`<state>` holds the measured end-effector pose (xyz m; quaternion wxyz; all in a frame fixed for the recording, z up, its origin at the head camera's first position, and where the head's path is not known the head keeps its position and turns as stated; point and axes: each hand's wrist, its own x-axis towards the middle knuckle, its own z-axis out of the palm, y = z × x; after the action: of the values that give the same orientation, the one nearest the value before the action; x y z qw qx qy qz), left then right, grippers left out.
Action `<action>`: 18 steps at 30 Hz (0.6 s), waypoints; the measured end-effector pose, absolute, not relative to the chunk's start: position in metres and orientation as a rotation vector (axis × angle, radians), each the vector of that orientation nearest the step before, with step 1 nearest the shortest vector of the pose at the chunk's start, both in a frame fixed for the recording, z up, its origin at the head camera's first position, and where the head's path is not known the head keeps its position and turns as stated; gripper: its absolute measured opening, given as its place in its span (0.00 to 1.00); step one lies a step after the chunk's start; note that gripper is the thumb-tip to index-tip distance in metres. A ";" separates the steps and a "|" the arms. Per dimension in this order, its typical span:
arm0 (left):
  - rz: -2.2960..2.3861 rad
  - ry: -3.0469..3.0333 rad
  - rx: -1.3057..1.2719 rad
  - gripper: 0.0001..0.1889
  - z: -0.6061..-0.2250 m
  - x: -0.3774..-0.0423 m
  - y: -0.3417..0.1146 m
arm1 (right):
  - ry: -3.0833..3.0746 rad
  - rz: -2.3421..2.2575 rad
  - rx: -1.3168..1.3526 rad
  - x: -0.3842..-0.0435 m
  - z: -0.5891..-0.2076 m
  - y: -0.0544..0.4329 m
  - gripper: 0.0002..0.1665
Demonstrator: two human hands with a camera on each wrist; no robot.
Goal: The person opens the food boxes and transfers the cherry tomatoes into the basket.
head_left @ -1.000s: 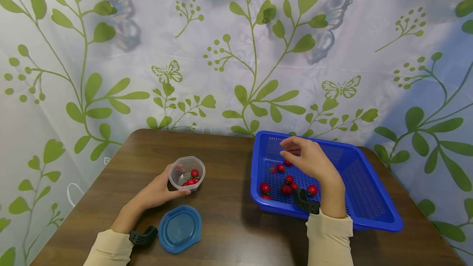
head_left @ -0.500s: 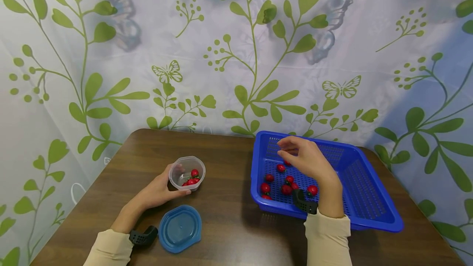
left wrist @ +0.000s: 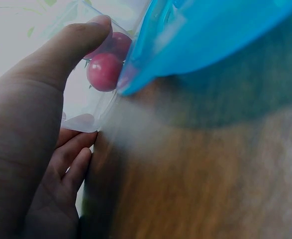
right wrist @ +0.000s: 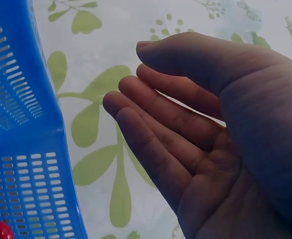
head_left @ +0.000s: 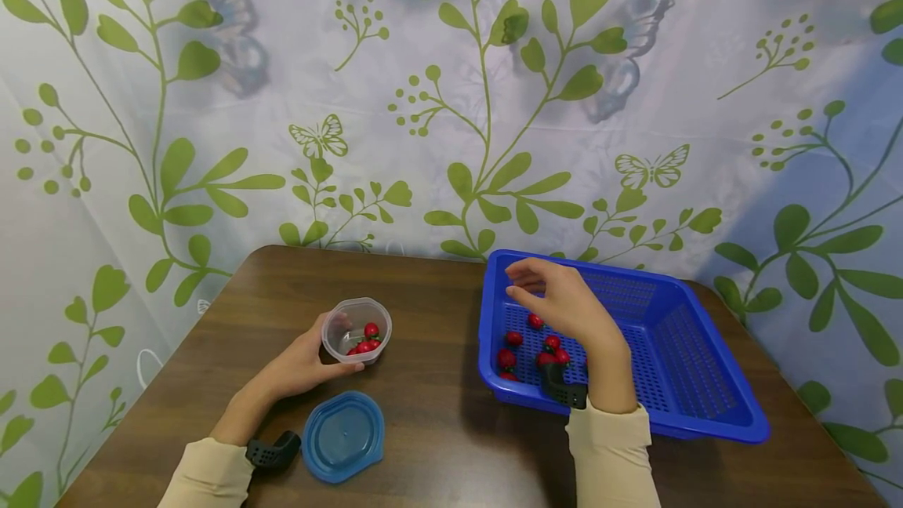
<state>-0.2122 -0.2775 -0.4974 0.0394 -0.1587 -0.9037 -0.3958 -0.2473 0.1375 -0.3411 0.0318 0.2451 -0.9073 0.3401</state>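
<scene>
My left hand (head_left: 305, 364) grips a small clear plastic tub (head_left: 358, 310) on the table. Several little red fruits (head_left: 371, 330) with green tops lie inside it; the left wrist view shows one round fruit (left wrist: 105, 72) through the wall, beside my thumb. Above the left part of a blue slotted basket (head_left: 705, 363) hovers my right hand (head_left: 567, 300), its fingers gently bent and nothing between them. Several more red fruits (head_left: 506, 358) are spread on the basket's floor, some hidden under the right wrist.
A blue lid (head_left: 343, 437) lies on the brown wooden table (head_left: 430, 422), just nearer than the tub. Black wrist devices (head_left: 273, 451) sit on both wrists. Behind the table hangs a cloth (head_left: 395, 139) printed with leaves and butterflies.
My right hand has drifted left over the basket. A red fruit in the basket has rolled a little toward the near left and now lies still. My left hand and the tub stay put.
</scene>
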 end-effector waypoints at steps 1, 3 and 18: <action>-1.214 -2.770 -0.486 0.45 -0.497 -0.212 -0.277 | -2.791 1.056 0.758 -0.247 -0.341 0.136 0.18; -1.212 -2.771 -0.486 0.45 -0.497 -0.212 -0.277 | -2.781 1.059 0.773 -0.247 -0.341 0.133 0.19; -1.213 -2.766 -0.487 0.45 -0.497 -0.213 -0.278 | -2.745 1.021 0.898 -0.247 -0.344 0.105 0.18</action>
<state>-0.2127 -0.2776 -0.4974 0.0414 -0.1589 -0.9034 -0.3962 -0.2473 0.1048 -0.3440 0.0390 0.2929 -0.8954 0.3330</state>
